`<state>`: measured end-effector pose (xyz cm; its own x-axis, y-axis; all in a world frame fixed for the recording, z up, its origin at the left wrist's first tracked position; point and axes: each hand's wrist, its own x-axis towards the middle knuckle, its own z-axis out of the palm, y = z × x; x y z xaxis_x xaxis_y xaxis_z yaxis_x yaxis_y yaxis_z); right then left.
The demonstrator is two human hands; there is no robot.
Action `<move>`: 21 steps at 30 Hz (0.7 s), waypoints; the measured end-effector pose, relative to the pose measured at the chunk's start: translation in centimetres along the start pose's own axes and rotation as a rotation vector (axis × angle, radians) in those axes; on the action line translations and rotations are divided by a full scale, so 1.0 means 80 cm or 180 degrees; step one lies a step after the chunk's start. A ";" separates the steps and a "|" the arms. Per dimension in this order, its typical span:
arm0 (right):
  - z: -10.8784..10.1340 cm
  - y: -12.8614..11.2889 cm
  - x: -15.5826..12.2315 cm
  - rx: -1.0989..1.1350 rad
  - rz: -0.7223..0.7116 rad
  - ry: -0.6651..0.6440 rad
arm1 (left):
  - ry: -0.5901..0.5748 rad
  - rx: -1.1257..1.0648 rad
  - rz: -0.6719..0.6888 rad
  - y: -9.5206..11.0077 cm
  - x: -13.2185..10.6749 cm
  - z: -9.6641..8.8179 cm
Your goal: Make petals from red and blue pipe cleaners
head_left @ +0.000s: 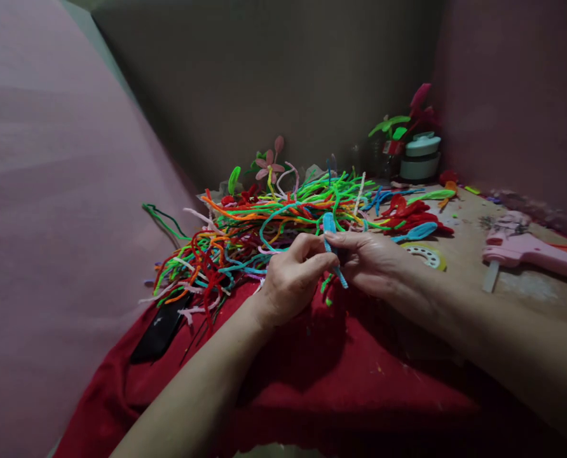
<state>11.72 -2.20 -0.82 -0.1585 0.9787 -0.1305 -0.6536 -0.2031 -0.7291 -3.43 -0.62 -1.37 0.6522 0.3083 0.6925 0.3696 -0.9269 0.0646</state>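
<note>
Both hands meet over the front of the table, closed on a blue pipe cleaner [329,224] that is bent into a narrow petal with its tail pointing down. My left hand [295,270] pinches its lower part between thumb and fingers. Higher up, the thumb and fingers of my right hand [367,257] grip the petal near its middle. Right behind them spreads a big tangled heap of pipe cleaners [245,222] in green, orange, red, blue and white. A finished-looking blue petal [419,231] lies beyond my right wrist, beside several red petals [407,216].
A pink glue gun [526,248] lies at the right on the brown board [464,222]. Near it is a yellow-rimmed tape roll [424,256]. A black phone [159,334] rests at the left on the red cloth [302,369]. Pipe-cleaner flowers [269,166] and a lidded pot [421,159] stand behind.
</note>
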 end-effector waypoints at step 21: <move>-0.006 0.002 0.002 -0.1357 -0.0523 -0.0448 | -0.0205 -0.0485 -0.0878 0.019 0.027 -0.058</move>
<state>11.90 -2.05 -1.29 -0.1965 0.9772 0.0805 -0.3211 0.0134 -0.9469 -4.51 -2.38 3.59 0.5837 0.5608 0.5872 0.4381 -0.8264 0.3538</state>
